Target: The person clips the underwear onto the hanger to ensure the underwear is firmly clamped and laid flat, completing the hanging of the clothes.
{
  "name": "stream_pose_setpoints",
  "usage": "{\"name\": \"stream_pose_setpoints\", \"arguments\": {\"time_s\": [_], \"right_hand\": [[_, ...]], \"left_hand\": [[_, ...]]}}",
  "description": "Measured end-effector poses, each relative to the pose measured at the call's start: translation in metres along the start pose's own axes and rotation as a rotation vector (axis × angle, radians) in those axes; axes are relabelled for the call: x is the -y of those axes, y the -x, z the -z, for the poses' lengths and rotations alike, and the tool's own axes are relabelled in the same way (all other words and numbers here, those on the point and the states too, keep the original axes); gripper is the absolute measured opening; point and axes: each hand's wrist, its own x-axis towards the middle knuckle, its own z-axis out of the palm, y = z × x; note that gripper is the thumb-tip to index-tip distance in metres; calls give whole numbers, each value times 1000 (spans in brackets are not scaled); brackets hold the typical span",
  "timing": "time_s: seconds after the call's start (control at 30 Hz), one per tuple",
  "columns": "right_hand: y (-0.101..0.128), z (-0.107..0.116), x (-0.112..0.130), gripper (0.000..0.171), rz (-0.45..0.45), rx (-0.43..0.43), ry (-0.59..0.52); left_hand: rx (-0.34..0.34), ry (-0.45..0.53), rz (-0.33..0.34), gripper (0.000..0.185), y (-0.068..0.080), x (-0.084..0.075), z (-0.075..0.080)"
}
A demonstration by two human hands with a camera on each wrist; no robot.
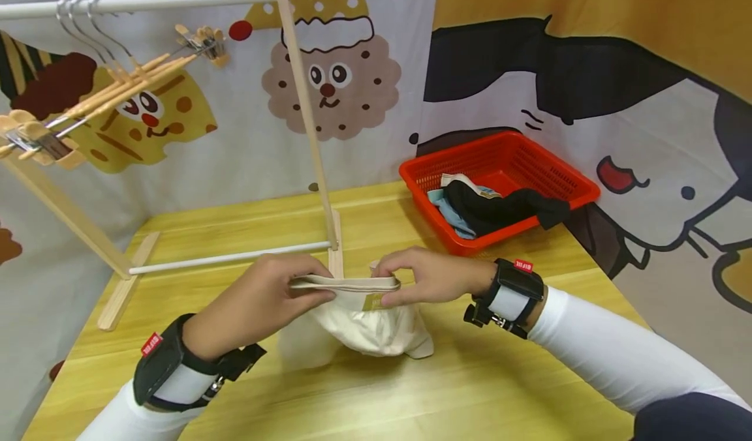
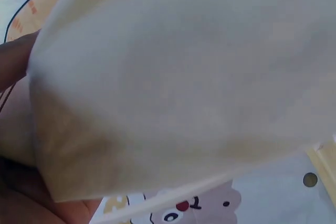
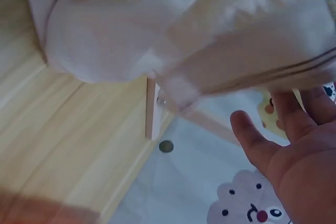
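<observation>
A cream-white garment (image 1: 378, 331) with a flat, doubled waistband (image 1: 346, 284) hangs in front of me, its lower part bunched close over the table. At the band's left end, my left hand (image 1: 258, 304) pinches the fabric between thumb and fingers. My right hand (image 1: 424, 275) holds the right end, fingers over the band and thumb by a gold label (image 1: 373, 302). Pale cloth (image 2: 178, 77) fills most of the left wrist view and hides much of that hand. In the right wrist view, the fingers (image 3: 294, 114) reach the band's edge.
A wooden rack with a white rail (image 1: 176, 2) stands at the left, carrying several clip hangers (image 1: 117, 92). At the back right, a red basket (image 1: 508, 144) holds black, blue and white clothes (image 1: 490, 206). A printed curtain (image 1: 376, 160) hangs behind the wooden table (image 1: 470, 389).
</observation>
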Motion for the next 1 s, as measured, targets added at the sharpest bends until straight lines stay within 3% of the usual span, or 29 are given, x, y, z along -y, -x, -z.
{"name": "stream_pose_setpoints", "arguments": {"time_s": [0.17, 0.33, 0.5, 0.7, 0.83, 1.0], "right_hand": [[12, 6, 2, 14, -64, -54, 45], [22, 17, 5, 27, -129, -136, 28], [30, 30, 15, 34, -125, -234, 98], [39, 39, 24, 43, -54, -385, 215], [50, 39, 32, 48, -48, -412, 153], [68, 31, 49, 50, -40, -418, 48]], "left_hand": [[-103, -44, 49, 16, 7, -1, 13], [-234, -147, 80, 17, 12, -1, 27], [-339, -256, 89, 17, 17, 0, 36], [-375, -265, 91, 18, 26, 3, 42], [-374, -255, 96, 22, 35, -2, 47], [-311, -232, 116, 26, 51, -16, 54]]}}
